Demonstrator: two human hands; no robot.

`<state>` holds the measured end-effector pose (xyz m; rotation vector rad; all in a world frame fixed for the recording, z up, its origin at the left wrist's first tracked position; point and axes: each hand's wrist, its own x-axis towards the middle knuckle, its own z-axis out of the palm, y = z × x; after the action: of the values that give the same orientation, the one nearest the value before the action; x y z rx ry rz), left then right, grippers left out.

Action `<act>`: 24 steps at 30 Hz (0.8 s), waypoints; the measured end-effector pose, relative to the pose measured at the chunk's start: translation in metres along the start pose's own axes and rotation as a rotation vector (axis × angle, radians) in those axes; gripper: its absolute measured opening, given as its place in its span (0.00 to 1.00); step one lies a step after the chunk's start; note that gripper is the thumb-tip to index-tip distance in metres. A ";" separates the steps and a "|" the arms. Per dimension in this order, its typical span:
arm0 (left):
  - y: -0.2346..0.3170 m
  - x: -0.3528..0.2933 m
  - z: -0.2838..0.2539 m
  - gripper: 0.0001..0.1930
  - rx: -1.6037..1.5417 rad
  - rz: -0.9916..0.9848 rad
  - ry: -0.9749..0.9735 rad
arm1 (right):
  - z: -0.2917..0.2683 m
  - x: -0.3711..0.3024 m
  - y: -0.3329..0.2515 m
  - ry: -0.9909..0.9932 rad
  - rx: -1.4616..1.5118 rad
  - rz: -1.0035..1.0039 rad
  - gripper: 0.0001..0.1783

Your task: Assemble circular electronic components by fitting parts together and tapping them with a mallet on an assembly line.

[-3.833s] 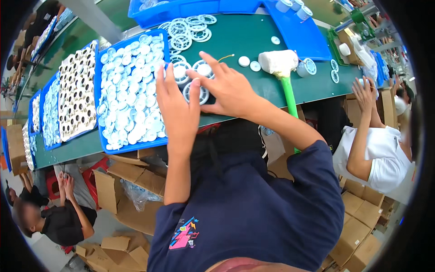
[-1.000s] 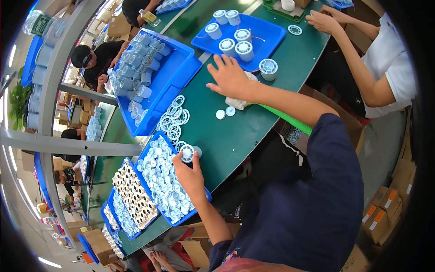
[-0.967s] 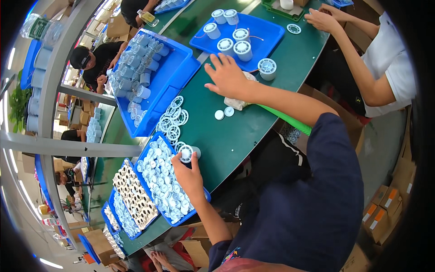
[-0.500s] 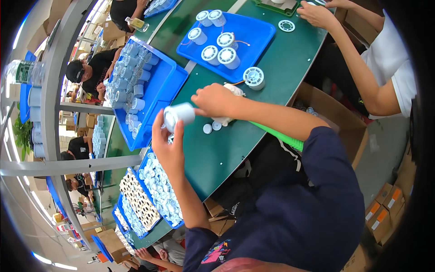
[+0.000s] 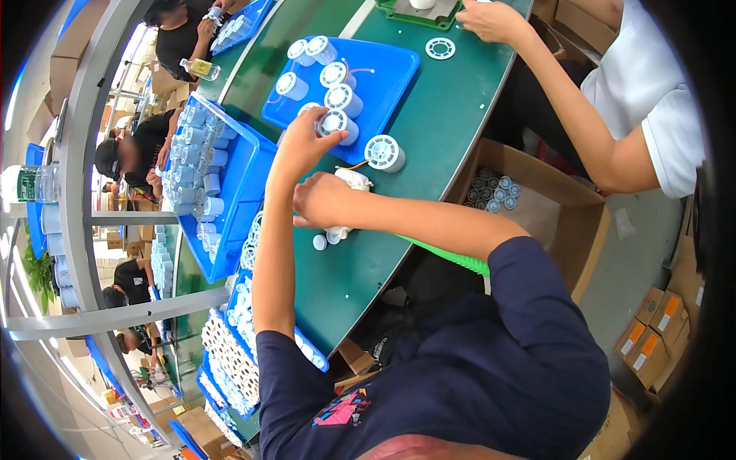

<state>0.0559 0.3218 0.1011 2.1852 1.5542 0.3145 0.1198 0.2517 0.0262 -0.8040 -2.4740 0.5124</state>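
My left hand (image 5: 305, 146) reaches over the blue tray (image 5: 395, 88). Its thumb and fingers close around a white round cup-shaped housing (image 5: 337, 125) with a slotted top, at the tray's near edge. Several similar housings, some with thin wires, stand upright in this tray. Closer to me, my right hand (image 5: 318, 201) is closed, its fingers curled and partly hidden, so what they hold cannot be made out. A crumpled white cloth (image 5: 353, 180) lies beside and under that wrist. Another slotted white housing (image 5: 385, 153) with an orange wire stands on the green table (image 5: 360, 253).
A deep blue bin (image 5: 241, 165) at the left holds stacked pale cups. Below it are trays of small parts (image 5: 230, 345). Two white caps (image 5: 320, 242) lie near my right wrist. A co-worker's hand (image 5: 491, 21) is at the far right; a cardboard box (image 5: 537, 222) stands beside the table.
My left hand has moved away from me to the tray with the white housing it held up before. My right hand has shifted slightly left and nearer. The whole view has shifted.
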 end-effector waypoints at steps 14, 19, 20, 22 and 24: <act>-0.006 -0.137 0.011 0.19 -0.010 0.024 0.524 | 0.007 0.005 0.006 0.055 0.002 -0.043 0.17; -0.050 -0.209 -0.014 0.16 -0.007 -0.139 0.741 | -0.008 0.007 -0.006 0.188 -0.032 -0.025 0.16; -0.061 -0.217 -0.023 0.15 -0.018 -0.183 0.776 | -0.009 0.008 -0.005 0.190 -0.049 -0.039 0.17; -0.087 -0.227 -0.041 0.13 0.017 -0.226 0.822 | -0.009 0.010 -0.005 0.209 -0.065 -0.076 0.16; -0.119 -0.224 -0.061 0.12 0.027 -0.252 0.839 | -0.009 0.010 -0.004 0.203 -0.070 -0.084 0.16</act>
<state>-0.1463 0.1573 0.1133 1.9274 2.2220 1.2454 0.1161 0.2566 0.0388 -0.7375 -2.3367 0.2998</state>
